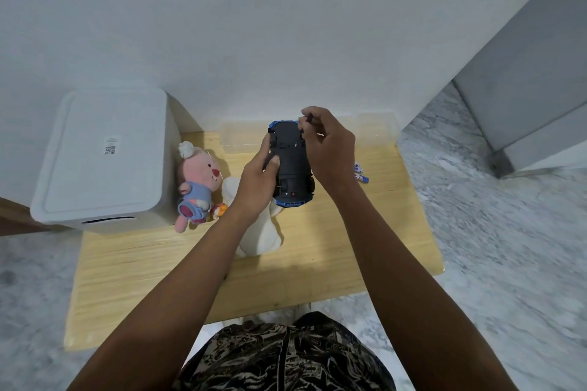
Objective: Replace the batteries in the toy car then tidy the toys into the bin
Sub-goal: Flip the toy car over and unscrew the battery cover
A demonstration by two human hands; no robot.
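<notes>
The left hand [259, 181] grips the toy car [292, 165] upside down above the table [317, 263], while the right hand [327, 143] pinches a thin dark tool [308, 119] at its underside. The step seems to be opening the battery cover; next the batteries [360, 173] lying near must go in

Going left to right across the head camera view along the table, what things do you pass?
White lidded bin → pink plush toy → left hand → upturned toy car → right hand → blue batteries.
</notes>
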